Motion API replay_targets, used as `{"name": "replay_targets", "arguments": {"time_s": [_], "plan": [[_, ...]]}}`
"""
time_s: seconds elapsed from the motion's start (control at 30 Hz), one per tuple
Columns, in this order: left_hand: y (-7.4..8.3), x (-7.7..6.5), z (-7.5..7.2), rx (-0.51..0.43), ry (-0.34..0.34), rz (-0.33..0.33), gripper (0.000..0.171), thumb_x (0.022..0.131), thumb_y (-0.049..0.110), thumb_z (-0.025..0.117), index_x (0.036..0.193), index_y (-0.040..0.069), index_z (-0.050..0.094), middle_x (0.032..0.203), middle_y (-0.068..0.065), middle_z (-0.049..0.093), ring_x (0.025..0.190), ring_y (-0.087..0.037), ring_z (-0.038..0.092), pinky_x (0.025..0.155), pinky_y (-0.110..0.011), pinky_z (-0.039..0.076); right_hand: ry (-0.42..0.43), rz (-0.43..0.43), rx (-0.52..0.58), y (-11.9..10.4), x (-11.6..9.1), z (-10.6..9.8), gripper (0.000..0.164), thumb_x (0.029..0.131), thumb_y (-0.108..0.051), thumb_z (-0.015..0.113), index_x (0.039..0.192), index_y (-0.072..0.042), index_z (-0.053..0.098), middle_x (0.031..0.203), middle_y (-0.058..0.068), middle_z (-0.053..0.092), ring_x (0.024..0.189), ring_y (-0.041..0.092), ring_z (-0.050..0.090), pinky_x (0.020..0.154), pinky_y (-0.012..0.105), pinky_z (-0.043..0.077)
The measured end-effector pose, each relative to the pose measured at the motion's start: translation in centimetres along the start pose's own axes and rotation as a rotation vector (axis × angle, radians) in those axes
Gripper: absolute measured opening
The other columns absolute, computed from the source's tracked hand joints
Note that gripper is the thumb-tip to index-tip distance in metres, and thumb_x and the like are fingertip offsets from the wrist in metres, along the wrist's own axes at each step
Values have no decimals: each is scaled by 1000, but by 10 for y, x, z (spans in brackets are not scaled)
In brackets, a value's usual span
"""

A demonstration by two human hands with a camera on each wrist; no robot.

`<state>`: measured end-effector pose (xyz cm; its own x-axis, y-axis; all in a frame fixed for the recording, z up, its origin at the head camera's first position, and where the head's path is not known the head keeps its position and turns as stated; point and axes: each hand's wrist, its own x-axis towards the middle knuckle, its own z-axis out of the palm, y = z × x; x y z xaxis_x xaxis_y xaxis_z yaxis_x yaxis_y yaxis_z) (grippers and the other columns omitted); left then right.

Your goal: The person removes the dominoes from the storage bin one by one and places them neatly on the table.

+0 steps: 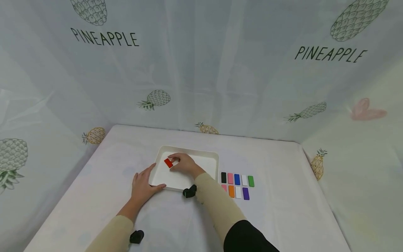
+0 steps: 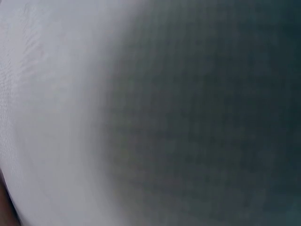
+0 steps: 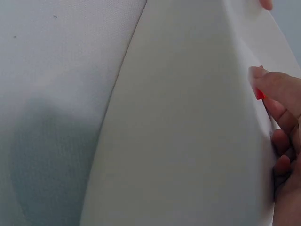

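A small red rectangular block [image 1: 168,163] is pinched between the thumb and fingers of my right hand [image 1: 185,164], over the left part of a shallow white tray [image 1: 176,182]. In the right wrist view, the red block [image 3: 259,93] shows partly behind the thumb, with the other fingers curled below. My left hand [image 1: 143,185] rests at the tray's near left corner, its thumb along the front rim and its fingers extended along the left side. Only blurred pale cloth and a dark area fill most of the left wrist view.
Right of the tray, two rows of small coloured blocks lie on the white cloth, among them a black block [image 1: 224,177], a green block [image 1: 251,181] and a purple block [image 1: 246,193]. A pineapple-print curtain [image 1: 201,70] stands behind the table.
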<state>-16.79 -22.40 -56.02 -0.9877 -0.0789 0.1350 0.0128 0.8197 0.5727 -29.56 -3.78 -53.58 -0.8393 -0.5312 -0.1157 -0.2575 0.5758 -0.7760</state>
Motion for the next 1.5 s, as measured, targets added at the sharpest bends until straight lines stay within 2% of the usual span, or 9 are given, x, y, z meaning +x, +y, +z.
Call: {"name": "replay_targets", "arguments": {"time_s": [0.3,0.47,0.6,0.77,1.0,1.3,1.5], "plan": [[-1,-2,3,-18,27,9,98,69,53,81,147,12,38,143,-21,45,130,-43,36,110,-66,7,8,9,-133,-5,2,2,53,77,-23,84,126,-23,66,83,-15,59,73,4,48,70,19,39],[1,0,1,-12,3,-2,99,70,52,81,148,12,37,145,-19,44,132,-41,36,111,-64,6,-12,-5,-211,-6,3,1,54,78,-27,83,129,-25,65,81,-15,58,70,4,47,67,18,37],[3,2,0,-3,-5,-7,98,71,52,81,149,11,36,146,-19,43,132,-40,35,112,-62,6,-48,-29,-225,-9,3,-1,55,80,-25,82,131,-25,63,82,-12,57,74,6,47,67,20,38],[3,1,-1,0,-13,-6,99,71,51,81,149,10,36,146,-19,44,132,-41,36,112,-63,6,-80,-11,-238,-10,4,-2,56,81,-27,81,133,-27,61,80,-13,56,84,7,45,69,21,38],[2,0,0,-12,-6,-7,99,71,51,82,149,11,36,146,-19,44,131,-41,36,112,-63,6,-86,-11,-262,-13,3,-3,48,83,-28,79,128,-27,64,78,-12,56,84,9,45,68,22,38],[1,0,3,1,9,14,98,71,52,81,148,11,36,145,-20,44,130,-41,37,111,-64,8,-83,-18,-270,-8,1,-3,41,82,-31,80,121,-26,68,84,-12,55,86,9,45,73,22,39],[0,2,2,7,1,15,98,71,51,81,148,10,36,145,-20,44,130,-42,37,110,-65,9,-124,-26,-235,-11,-4,-7,41,81,-33,81,119,-24,68,92,-13,56,92,8,45,80,21,40]]}}
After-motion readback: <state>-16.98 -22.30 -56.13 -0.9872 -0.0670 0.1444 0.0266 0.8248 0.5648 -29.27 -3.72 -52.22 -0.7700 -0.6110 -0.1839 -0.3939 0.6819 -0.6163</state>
